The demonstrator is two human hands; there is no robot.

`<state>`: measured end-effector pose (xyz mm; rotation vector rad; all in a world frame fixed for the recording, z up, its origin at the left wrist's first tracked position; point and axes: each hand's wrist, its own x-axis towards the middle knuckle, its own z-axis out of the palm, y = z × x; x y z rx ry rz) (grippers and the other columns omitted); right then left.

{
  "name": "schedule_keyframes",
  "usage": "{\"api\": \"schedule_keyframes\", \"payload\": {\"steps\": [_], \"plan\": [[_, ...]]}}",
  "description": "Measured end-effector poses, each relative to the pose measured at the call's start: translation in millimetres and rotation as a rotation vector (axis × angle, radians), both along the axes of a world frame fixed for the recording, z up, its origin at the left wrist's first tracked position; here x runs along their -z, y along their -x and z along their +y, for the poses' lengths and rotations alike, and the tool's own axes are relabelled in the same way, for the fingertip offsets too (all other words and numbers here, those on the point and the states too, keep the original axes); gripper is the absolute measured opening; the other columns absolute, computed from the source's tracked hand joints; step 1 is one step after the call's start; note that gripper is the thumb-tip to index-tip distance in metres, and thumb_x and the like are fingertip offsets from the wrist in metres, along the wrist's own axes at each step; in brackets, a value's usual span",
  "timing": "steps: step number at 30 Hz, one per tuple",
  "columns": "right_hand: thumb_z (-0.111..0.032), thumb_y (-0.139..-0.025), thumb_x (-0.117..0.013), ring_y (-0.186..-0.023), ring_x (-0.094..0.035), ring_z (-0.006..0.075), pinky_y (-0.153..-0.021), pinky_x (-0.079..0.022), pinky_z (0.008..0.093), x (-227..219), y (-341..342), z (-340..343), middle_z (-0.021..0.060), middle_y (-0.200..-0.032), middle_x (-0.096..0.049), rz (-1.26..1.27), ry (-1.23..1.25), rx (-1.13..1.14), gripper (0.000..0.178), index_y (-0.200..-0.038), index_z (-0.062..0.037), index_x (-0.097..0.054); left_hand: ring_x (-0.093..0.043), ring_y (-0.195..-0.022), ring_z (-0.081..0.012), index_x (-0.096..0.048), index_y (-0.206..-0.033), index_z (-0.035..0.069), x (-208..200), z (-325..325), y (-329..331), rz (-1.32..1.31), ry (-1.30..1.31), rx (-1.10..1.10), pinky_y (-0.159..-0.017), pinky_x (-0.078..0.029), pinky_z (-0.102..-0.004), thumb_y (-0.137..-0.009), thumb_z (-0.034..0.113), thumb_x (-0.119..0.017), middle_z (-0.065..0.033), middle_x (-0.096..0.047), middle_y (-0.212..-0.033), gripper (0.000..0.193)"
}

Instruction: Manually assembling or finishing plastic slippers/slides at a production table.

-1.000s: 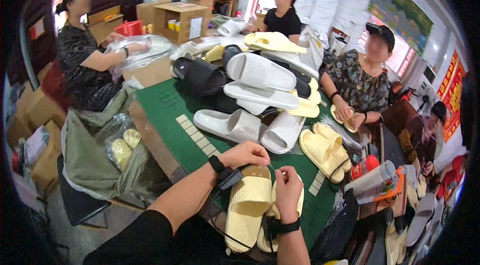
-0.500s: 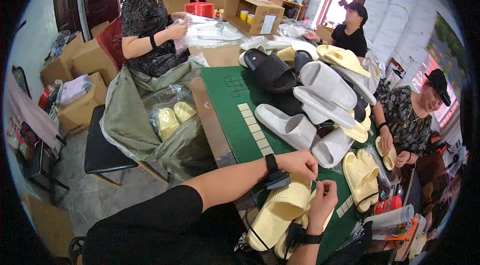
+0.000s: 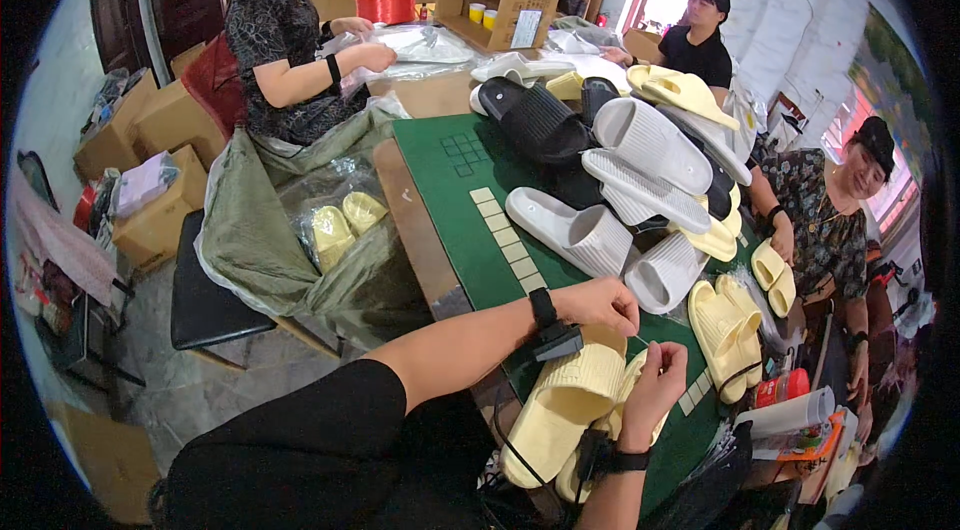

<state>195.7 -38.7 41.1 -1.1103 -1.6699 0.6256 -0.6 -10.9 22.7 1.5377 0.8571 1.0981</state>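
Observation:
Both my hands are above a pair of pale yellow slide slippers at the near edge of the green-topped table. My left hand is pinched at the far end of the slippers, and my right hand is pinched just to its right. A thin pale strand spans the small gap between my fingertips; its exact kind is too small to make out. My right forearm and hand partly cover the second slipper. Dark cords hang from the bands on my wrists.
Grey, black and yellow slippers are heaped on the green table. Another yellow pair lies to the right, near a red-lidded jar. A lined sack with bagged slippers stands left. Three co-workers are around the table.
My hands have drawn slightly apart, with the strand between them. At right, a co-worker has lowered one hand away from the small yellow slippers. The view has shifted a little.

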Motion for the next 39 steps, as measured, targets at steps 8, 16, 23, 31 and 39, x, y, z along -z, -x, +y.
{"api": "schedule_keyframes", "payload": {"steps": [8, 16, 23, 31, 39], "plan": [[-0.005, -0.091, -0.061, -0.062, -0.042, 0.0098, -0.056, -0.038, 0.0267, -3, 1, -1, 0.0025, -0.070, -0.050, -0.007, -0.016, 0.003, 0.011, -0.087, 0.0015, -0.053, -0.063, -0.075, -0.0089, -0.069, -0.090, -0.001, 2, 3, 0, 0.009, 0.025, -0.045, -0.069, -0.051, -0.0250, -0.082, 0.012, -0.076, -0.0043, -0.069, -0.083, 0.017], [-0.005, -0.091, -0.062, -0.063, -0.040, 0.0075, -0.056, -0.036, 0.0239, -2, 1, 0, -0.0002, -0.069, -0.047, -0.018, 0.057, -0.047, 0.012, -0.085, 0.0000, -0.053, -0.062, -0.074, -0.0088, -0.070, -0.089, -0.001, -1, 1, 0, 0.016, 0.028, -0.036, -0.068, -0.051, -0.0252, -0.082, 0.012, -0.076, -0.0042, -0.070, -0.082, 0.016], [-0.004, -0.089, -0.063, -0.062, -0.046, 0.0110, -0.057, -0.040, 0.0278, 2, 0, 2, 0.0043, -0.069, -0.054, -0.048, 0.032, -0.099, 0.011, -0.084, 0.0010, -0.055, -0.062, -0.074, -0.0085, -0.070, -0.088, -0.001, 0, 1, -2, 0.016, 0.025, -0.003, -0.069, -0.051, -0.0249, -0.081, 0.011, -0.075, -0.0034, -0.070, -0.082, 0.015], [-0.005, -0.089, -0.064, -0.061, -0.048, 0.0125, -0.057, -0.042, 0.0286, -1, 1, 0, 0.0062, -0.069, -0.056, -0.063, 0.010, -0.145, 0.010, -0.086, 0.0007, -0.057, -0.061, -0.072, -0.0074, -0.070, -0.088, 0.000, -5, -2, -1, 0.088, 0.027, 0.023, -0.067, -0.050, -0.0246, -0.081, 0.013, -0.076, -0.0021, -0.069, -0.081, 0.016], [-0.006, -0.089, -0.065, -0.063, -0.050, 0.0132, -0.058, -0.042, 0.0277, -5, 0, -2, 0.0060, -0.070, -0.056, -0.121, 0.043, -0.160, 0.010, -0.086, 0.0005, -0.058, -0.058, -0.072, -0.0059, -0.068, -0.088, 0.000, -5, -4, -3, 0.115, -0.006, 0.061, -0.065, -0.049, -0.0237, -0.084, 0.014, -0.073, 0.0004, -0.067, -0.079, 0.016]]}}
